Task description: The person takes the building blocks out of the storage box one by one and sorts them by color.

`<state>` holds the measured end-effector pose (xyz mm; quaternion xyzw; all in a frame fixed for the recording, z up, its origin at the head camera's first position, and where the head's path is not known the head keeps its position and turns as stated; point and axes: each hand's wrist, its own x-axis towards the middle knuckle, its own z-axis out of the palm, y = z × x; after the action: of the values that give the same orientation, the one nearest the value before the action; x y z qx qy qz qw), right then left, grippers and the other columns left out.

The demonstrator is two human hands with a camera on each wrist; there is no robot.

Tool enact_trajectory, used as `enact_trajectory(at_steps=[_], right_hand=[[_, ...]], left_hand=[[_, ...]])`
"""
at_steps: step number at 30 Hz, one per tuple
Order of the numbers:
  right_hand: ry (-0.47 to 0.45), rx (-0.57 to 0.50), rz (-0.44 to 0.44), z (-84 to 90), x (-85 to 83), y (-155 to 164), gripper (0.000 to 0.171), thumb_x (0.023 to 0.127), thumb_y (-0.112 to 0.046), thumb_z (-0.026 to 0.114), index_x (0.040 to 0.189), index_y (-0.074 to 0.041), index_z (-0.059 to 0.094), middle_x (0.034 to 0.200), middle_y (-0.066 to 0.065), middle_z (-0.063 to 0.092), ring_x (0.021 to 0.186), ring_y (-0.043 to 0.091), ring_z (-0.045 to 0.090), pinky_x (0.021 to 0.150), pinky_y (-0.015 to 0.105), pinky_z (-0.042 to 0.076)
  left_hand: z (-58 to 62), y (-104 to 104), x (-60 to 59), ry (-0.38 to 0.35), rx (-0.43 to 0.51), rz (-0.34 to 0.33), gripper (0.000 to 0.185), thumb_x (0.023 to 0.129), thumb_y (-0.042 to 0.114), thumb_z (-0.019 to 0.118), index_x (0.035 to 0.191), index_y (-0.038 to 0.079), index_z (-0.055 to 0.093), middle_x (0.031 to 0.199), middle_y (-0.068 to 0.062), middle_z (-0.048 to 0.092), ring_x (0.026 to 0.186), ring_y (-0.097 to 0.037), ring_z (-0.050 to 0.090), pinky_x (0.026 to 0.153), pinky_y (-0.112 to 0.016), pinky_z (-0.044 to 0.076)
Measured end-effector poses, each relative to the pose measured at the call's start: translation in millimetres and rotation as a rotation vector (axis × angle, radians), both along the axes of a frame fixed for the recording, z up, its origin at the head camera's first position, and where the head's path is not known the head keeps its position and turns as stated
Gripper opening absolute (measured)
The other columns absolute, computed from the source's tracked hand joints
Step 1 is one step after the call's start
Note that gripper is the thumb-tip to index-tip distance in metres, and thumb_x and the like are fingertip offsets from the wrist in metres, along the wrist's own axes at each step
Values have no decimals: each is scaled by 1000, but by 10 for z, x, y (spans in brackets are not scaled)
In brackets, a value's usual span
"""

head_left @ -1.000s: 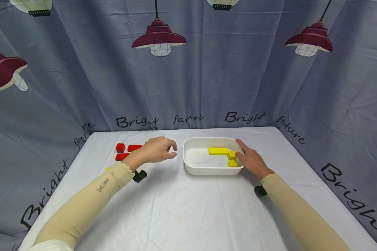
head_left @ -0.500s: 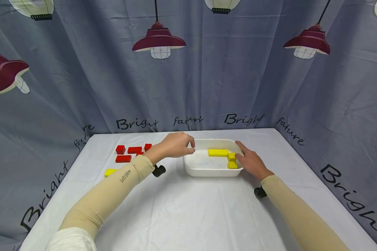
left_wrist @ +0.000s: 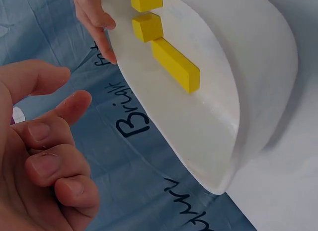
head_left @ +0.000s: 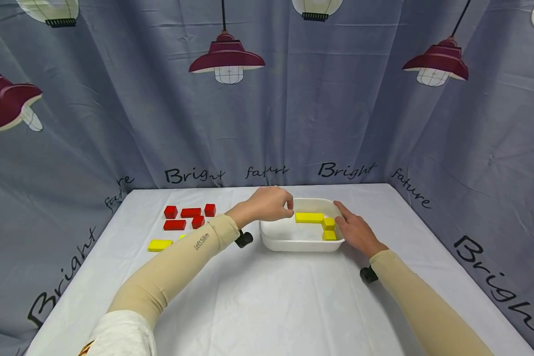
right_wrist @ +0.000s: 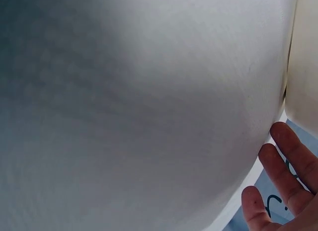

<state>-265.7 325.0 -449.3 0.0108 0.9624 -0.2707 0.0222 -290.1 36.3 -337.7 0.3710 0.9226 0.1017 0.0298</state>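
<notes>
My left hand hovers over the left side of a white plastic box. Its fingers are loosely bent, and the left wrist view shows thumb and fingertips apart with nothing between them. At the box's right end my right hand grips the rim, thumb over the edge and fingers along the outside. Inside the box lie a long yellow block and two small yellow blocks, one just behind the other. The right wrist view catches the right fingers beside the pale box wall.
Several red blocks lie on the white-covered table at the left. Nearer sits a flat yellow block, with another yellow piece mostly hidden by the left sleeve. A grey-blue curtain hangs behind the table.
My left hand has moved right, from beside the box to over it, uncovering red blocks and a yellow block at the left. The right hand and the box have stayed in place.
</notes>
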Motion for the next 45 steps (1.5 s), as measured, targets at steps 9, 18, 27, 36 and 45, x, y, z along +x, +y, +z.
enact_trajectory(at_steps=[9, 18, 27, 36, 45], right_hand=[[10, -12, 3, -22, 22, 37, 59, 107, -36, 23, 163, -24, 10, 162, 21, 29, 143, 47, 35, 116, 64, 24], [2, -8, -5, -51, 39, 28, 59, 107, -34, 24, 163, -23, 11, 162, 21, 28, 144, 46, 35, 117, 62, 25], [-3, -7, 1, -39, 43, 44, 58, 107, -34, 24, 163, -23, 12, 160, 22, 33, 136, 44, 43, 115, 63, 29], [31, -2, 18, -39, 46, 35, 58, 107, -34, 23, 163, -21, 14, 159, 22, 36, 131, 42, 48, 113, 64, 31], [36, 5, 23, -8, 24, 15, 58, 107, -34, 24, 163, -21, 15, 156, 22, 40, 112, 35, 52, 108, 60, 39]], left_hand=[[-36, 270, -13, 7, -44, -34, 16, 94, 30, 64, 103, 22, 73, 96, 9, 68, 79, -12, 58, 64, -29, 47], [-91, 495, -11, -12, -72, -58, 15, 93, 29, 65, 103, 22, 73, 97, 9, 68, 78, -13, 59, 65, -29, 47], [-183, 720, -97, -6, -96, -95, 11, 93, 30, 68, 99, 24, 73, 93, 10, 67, 78, -12, 60, 65, -29, 48], [-241, 910, -121, -52, -148, -148, 10, 93, 28, 70, 102, 25, 75, 102, 11, 69, 84, -10, 61, 74, -31, 49], [-296, 1009, -174, -144, -199, -175, 25, 93, 28, 71, 117, 22, 74, 114, 11, 69, 95, -10, 60, 90, -36, 50]])
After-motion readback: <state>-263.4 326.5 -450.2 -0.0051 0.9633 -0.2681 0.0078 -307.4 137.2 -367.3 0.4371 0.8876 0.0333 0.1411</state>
